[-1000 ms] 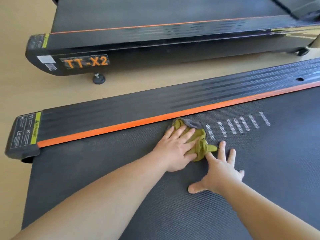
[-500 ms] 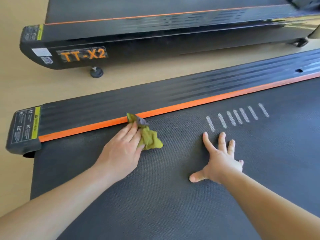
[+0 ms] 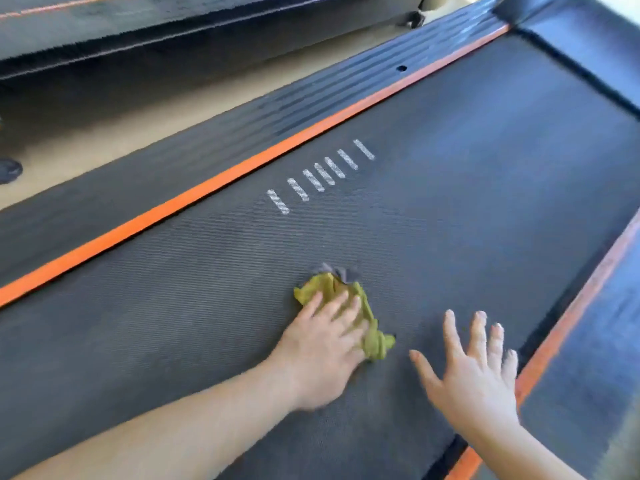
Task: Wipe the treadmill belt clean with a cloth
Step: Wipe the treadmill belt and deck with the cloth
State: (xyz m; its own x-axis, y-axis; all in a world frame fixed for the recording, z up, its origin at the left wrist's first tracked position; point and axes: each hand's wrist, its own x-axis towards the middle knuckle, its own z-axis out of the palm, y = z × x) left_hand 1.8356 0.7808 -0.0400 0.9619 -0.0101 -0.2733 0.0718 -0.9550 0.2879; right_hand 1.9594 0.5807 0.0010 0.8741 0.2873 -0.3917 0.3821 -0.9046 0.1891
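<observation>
Your left hand (image 3: pixel 322 355) lies flat on the cloth (image 3: pixel 323 284), fingers straight and close together, pressing it down onto the belt (image 3: pixel 450 202). No finger curls round the cloth, so this hand is released, not grasping.

The cloth is a crumpled olive-green wad with a grey patch at its far end. It sits on the near half of the belt, closer to the right edge than to the left. It shows beyond your fingertips, and a twisted tail of it sticks out to the right of your hand.

Your right hand (image 3: pixel 474 379) is just to the right of that tail and apart from it. Its fingers are straight and spread, the thumb points toward the cloth, and it holds nothing. It is over the belt close to the right edge. The picture is smeared, so I cannot tell whether your palm rests on the belt or hangs just above it.

Seven short white dashes (image 3: pixel 318 178) run in a row on the belt beyond the cloth, near the left edge. An orange strip (image 3: pixel 207 192) runs along that edge, with a ribbed black rail (image 3: pixel 173 161) outside it. The rail has a small hole (image 3: pixel 401 68) toward the far end. A second orange strip (image 3: pixel 561 334) borders the right edge, just beside your right hand.

At the far end a dark cover (image 3: pixel 571 39) crosses the belt. Past the left rail is tan floor (image 3: pixel 121 133), and beyond it stands a second treadmill (image 3: pixel 138 36).
</observation>
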